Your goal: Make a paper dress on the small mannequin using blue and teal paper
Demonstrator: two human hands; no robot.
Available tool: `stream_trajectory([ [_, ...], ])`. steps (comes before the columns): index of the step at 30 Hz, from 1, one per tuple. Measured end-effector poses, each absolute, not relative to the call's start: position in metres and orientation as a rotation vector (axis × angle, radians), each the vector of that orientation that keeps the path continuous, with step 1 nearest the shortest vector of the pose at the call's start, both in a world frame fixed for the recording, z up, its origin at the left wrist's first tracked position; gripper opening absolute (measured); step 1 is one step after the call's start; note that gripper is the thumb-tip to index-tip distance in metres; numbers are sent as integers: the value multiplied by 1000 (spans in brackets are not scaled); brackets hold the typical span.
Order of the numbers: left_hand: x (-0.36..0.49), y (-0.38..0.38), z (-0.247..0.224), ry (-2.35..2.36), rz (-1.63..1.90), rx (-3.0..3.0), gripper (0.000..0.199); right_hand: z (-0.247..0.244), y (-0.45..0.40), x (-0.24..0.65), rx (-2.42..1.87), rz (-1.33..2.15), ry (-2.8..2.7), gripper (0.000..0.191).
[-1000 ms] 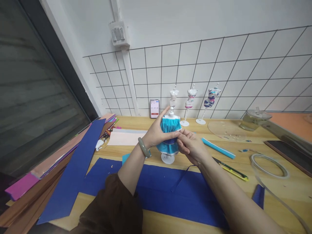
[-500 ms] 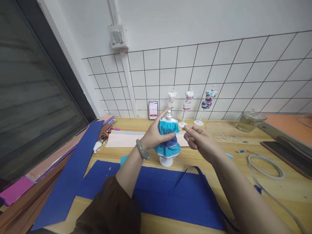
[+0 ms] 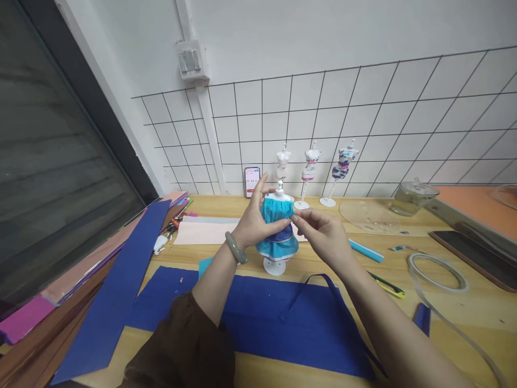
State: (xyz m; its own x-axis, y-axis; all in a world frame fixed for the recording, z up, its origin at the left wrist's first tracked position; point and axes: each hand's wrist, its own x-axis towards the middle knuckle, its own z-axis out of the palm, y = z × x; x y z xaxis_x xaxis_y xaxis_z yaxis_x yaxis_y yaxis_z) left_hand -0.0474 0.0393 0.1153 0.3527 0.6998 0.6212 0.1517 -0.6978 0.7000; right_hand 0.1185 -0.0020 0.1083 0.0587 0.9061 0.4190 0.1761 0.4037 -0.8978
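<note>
A small white dress-form mannequin (image 3: 279,186) stands on its round base at the middle of the table. It wears a turquoise dress (image 3: 278,209) with a gathered top, a dark blue waist and a flared, white-edged skirt. My left hand (image 3: 255,220) is wrapped around the mannequin's left side and back, its thumb across the waist. At the right edge of the dress top, my right hand (image 3: 321,231) pinches the turquoise material between thumb and forefinger. A dark blue sheet (image 3: 278,328) lies in front, with a narrow blue strip on it.
Three small mannequins (image 3: 310,161) and a phone (image 3: 252,182) stand along the wall. To the right lie a turquoise strip (image 3: 367,251), a yellow-green cutter (image 3: 388,286), a tape roll (image 3: 438,272) and a dark tablet-like device (image 3: 479,258). Coloured sheets (image 3: 117,291) are piled at left.
My right hand has moved left and down from beside the mannequin to the edge of the dress top. My left hand keeps its hold, with its fingers a little more raised.
</note>
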Motion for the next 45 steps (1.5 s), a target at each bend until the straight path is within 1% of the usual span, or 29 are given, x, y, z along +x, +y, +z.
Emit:
stream_trajectory([
  [2, -47, 40, 115, 758, 1414, 2154, 97, 106, -1, 120, -1051, 698, -1451, 19],
  [7, -48, 40, 120, 758, 1501, 2385, 68, 99, 2, 123, -1057, 618, -1541, 17],
  [9, -50, 39, 123, 761, 1506, 2433, 62, 98, 2, 122, -1039, 587, -1578, 16],
  [15, -56, 41, 126, 764, 1424, 2520, 61, 101, 0, 120, -1064, 326, -1708, 12],
  [22, -63, 45, 124, 741, 1326, 2468, 65, 100, -5, 116, -1116, 86, -1839, 12],
  [30, -64, 43, 129, 724, 1289, 2471, 65, 98, -2, 115, -977, -117, -1884, 5],
  [36, -63, 43, 127, 692, 1277, 2455, 66, 96, 0, 114, -976, -190, -1882, 5],
  [45, -59, 43, 124, 615, 1281, 2442, 58, 97, -2, 112, -1000, -228, -1889, 6],
])
